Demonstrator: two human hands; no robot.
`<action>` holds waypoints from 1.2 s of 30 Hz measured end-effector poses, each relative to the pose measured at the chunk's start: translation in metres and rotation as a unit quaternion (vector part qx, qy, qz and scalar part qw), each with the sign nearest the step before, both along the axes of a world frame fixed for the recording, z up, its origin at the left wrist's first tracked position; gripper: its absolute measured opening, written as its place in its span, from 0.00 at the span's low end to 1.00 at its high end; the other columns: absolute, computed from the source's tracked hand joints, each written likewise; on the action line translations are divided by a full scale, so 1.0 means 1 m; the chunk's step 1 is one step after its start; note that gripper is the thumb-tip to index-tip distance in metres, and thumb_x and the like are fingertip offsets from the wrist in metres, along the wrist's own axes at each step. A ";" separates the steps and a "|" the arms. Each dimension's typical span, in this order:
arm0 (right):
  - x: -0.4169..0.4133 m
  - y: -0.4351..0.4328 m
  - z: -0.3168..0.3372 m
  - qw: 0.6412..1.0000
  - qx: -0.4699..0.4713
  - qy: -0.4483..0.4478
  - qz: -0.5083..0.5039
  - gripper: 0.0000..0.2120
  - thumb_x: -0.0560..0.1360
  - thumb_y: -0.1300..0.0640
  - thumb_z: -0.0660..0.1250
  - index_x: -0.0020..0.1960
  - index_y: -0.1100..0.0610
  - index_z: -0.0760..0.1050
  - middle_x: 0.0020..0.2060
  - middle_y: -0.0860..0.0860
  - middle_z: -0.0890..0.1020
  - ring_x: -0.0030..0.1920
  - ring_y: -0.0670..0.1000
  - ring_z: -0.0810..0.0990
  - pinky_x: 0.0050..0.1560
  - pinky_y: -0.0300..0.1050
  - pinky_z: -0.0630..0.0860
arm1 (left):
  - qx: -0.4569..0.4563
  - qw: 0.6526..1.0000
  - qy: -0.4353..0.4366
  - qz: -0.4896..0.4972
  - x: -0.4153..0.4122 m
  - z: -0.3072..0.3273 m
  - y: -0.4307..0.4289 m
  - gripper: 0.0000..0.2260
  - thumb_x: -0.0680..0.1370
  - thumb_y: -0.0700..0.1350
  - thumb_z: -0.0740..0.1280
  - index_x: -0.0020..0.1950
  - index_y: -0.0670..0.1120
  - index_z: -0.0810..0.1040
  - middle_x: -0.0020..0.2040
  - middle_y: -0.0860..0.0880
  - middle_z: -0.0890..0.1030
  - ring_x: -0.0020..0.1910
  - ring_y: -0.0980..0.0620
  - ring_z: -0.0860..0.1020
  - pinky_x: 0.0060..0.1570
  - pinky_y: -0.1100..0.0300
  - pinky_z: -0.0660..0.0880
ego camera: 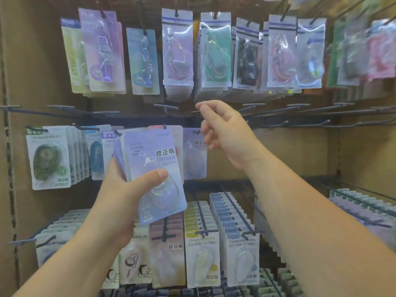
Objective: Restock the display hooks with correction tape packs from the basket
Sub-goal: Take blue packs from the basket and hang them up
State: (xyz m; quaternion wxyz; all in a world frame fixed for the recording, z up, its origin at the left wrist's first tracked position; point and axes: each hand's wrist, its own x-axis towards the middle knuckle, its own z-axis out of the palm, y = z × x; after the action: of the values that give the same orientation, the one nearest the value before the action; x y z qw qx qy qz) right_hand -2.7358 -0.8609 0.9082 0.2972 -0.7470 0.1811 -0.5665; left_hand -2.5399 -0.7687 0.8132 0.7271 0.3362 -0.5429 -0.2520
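1. You are holding a lavender correction tape pack (154, 168) in your left hand (120, 189), thumb pressing across the blister and fingers wrapping behind. A second edge seems to be showing behind it, so you may be carrying more than one.
2. Your right hand (225, 133) is hovering up by the middle-row hooks, thumb and forefinger close together and the other fingers curling in. I cannot tell whether they are pinching anything.
3. A matching hung lavender pack (194, 159) is already sitting on a middle-row hook just behind your held one, so restocking looks under way.
4. The bare hooks (300, 123) to the right are waiting, so a good deal seems left.
5. The top row (177, 50) and bottom row (214, 243) are looking well filled.
6. The basket is not showing, so I cannot judge how many packs are remaining.
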 end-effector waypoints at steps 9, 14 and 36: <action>0.000 0.004 0.011 0.997 0.056 -0.032 0.044 0.19 0.86 0.45 0.57 0.61 0.57 0.79 0.38 0.54 0.83 0.35 0.50 0.81 0.33 0.40 0.76 | -0.010 1.000 0.003 0.012 0.001 0.000 -0.003 0.42 0.57 0.53 0.80 0.71 0.52 0.76 0.61 0.47 0.86 0.58 0.42 0.86 0.55 0.41 0.81; 0.003 0.001 0.014 0.959 0.271 -0.024 0.075 0.20 0.82 0.43 0.65 0.58 0.60 0.79 0.33 0.51 0.76 0.29 0.46 0.73 0.25 0.34 0.70 | -0.016 1.000 0.001 0.006 -0.002 0.001 -0.004 0.42 0.57 0.52 0.80 0.72 0.53 0.75 0.62 0.48 0.86 0.58 0.43 0.86 0.56 0.40 0.82; -0.001 -0.002 0.047 0.935 0.325 -0.011 0.139 0.14 0.83 0.53 0.60 0.41 0.56 0.73 0.28 0.48 0.71 0.25 0.46 0.73 0.22 0.36 0.72 | -0.015 1.000 0.017 -0.002 0.011 -0.004 0.004 0.32 0.63 0.45 0.78 0.67 0.55 0.78 0.57 0.50 0.88 0.52 0.46 0.88 0.43 0.50 0.84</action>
State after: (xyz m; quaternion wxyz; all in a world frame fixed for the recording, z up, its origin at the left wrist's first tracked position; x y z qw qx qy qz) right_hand -2.7363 -0.8631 0.9550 0.6017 -0.6211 0.2460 -0.4377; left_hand -2.5286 -0.7649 0.8089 0.7406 0.3202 -0.5348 -0.2508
